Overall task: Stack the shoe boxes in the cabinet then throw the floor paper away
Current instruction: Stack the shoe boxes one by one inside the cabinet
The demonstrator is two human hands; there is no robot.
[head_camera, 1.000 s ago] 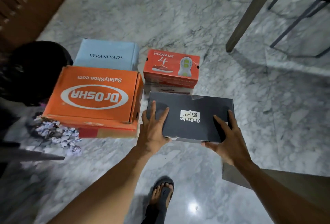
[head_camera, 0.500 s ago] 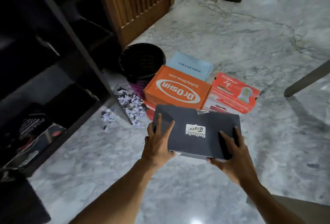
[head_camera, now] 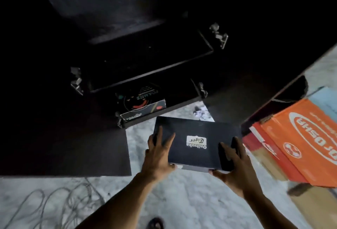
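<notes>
I hold a black Onitsuka Tiger shoe box (head_camera: 197,137) off the floor in front of the dark cabinet (head_camera: 138,61). My left hand (head_camera: 157,153) grips its left end, fingers over the lid and thumb underneath. My right hand (head_camera: 235,166) grips its right end the same way. A dark printed box (head_camera: 140,103) lies on the cabinet's bottom shelf. Torn paper (head_camera: 202,113) lies on the floor by the cabinet's foot, partly hidden behind the held box.
An orange Dr.Osha box (head_camera: 302,141) sits on a red box (head_camera: 262,145) at the right, with a light blue box (head_camera: 326,95) behind. The open cabinet door (head_camera: 63,143) juts out at the left. Loose cables (head_camera: 47,203) trail over the marble floor. My sandalled foot (head_camera: 156,223) is below.
I lifted the black box off the floor and turned left with it to face the cabinet. The other boxes slid to the right of view.
</notes>
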